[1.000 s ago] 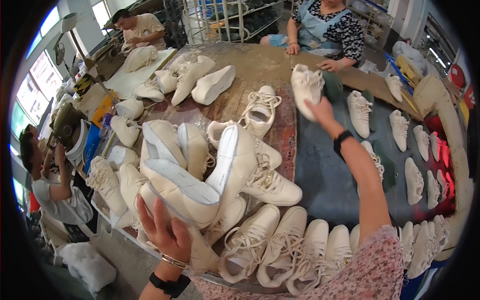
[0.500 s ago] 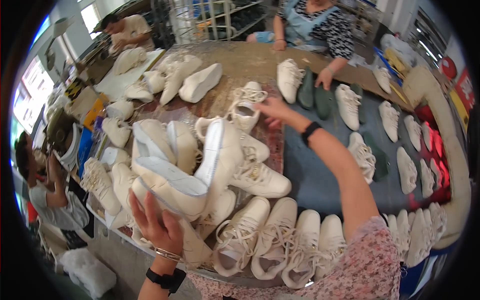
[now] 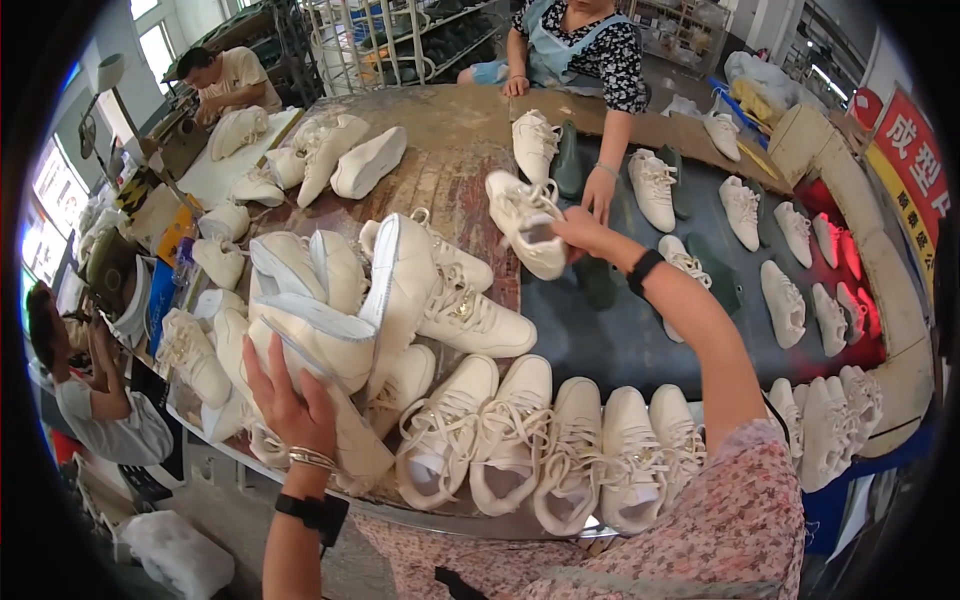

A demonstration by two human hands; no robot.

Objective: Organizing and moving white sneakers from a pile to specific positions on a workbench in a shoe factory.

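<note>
My right hand (image 3: 582, 232) grips a cream lace-up sneaker (image 3: 518, 212) by its heel collar. The sneaker is held up above the border between the wooden table and the dark belt, its toe pointing away from me. On the near left, my left hand (image 3: 298, 408) has its fingers stretched out flat against a heap of cream shoes (image 3: 330, 350), several of them showing pale bottoms with blue-grey edges. Just beyond my right hand, a co-worker's hand (image 3: 600, 188) reaches down to the belt beside dark green shoe-shaped pieces (image 3: 597, 283).
Cream sneakers (image 3: 515, 415) line the table's near edge. More sneakers and green pieces sit on the dark belt (image 3: 560, 345), which runs right into a red-lit opening (image 3: 850, 255). Shoes (image 3: 370, 163) lie at the back left. Other people work across the table and at left.
My right hand has lifted the sneaker off the table and carried it right, toward the belt. My left hand stays against the heap. The view has shifted slightly, and the co-worker's hand has moved nearer.
</note>
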